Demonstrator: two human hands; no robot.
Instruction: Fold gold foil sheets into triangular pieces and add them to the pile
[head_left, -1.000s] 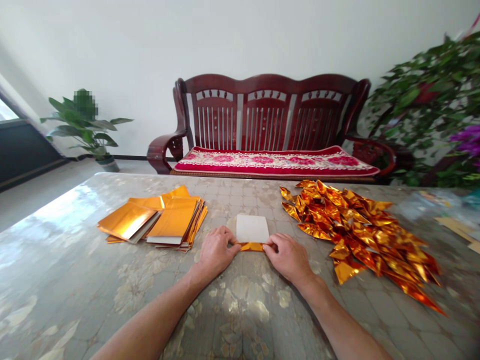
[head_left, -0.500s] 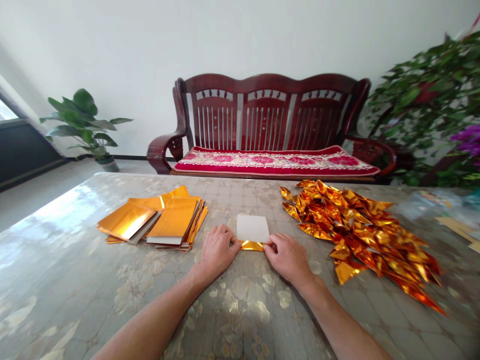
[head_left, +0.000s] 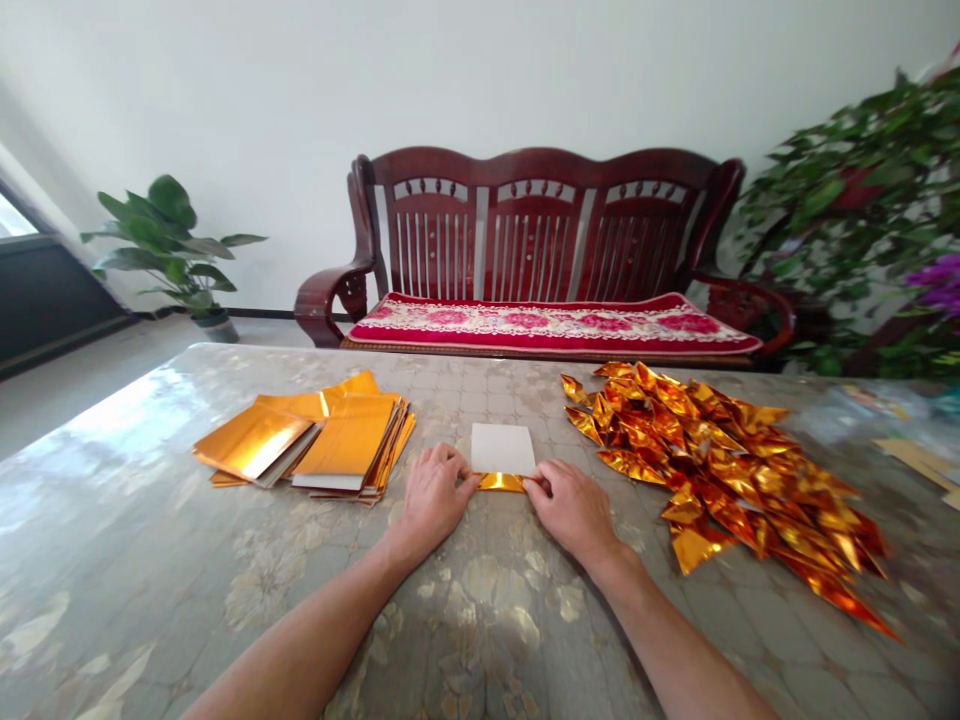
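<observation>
A sheet of gold foil paper (head_left: 502,448) lies white side up between my hands, its near edge folded over into a shiny gold strip. My left hand (head_left: 439,490) pinches the left end of that fold. At the right end, the fingers of my right hand (head_left: 571,505) are closed on the same fold. Flat gold foil sheets (head_left: 345,440) are stacked loosely to the left of my left hand. Beyond my right hand spreads a heap of folded gold foil pieces (head_left: 720,460), pointed at their ends.
A patterned cover lies over the table (head_left: 465,620). Clear plastic bags (head_left: 862,410) and tan card strips (head_left: 919,465) lie at the right edge. Behind the table stands a dark red wooden bench (head_left: 532,230), with potted plants (head_left: 172,250) to either side.
Both hands and the pinched foil paper have shifted very slightly away from me. The stack and the heap look the same.
</observation>
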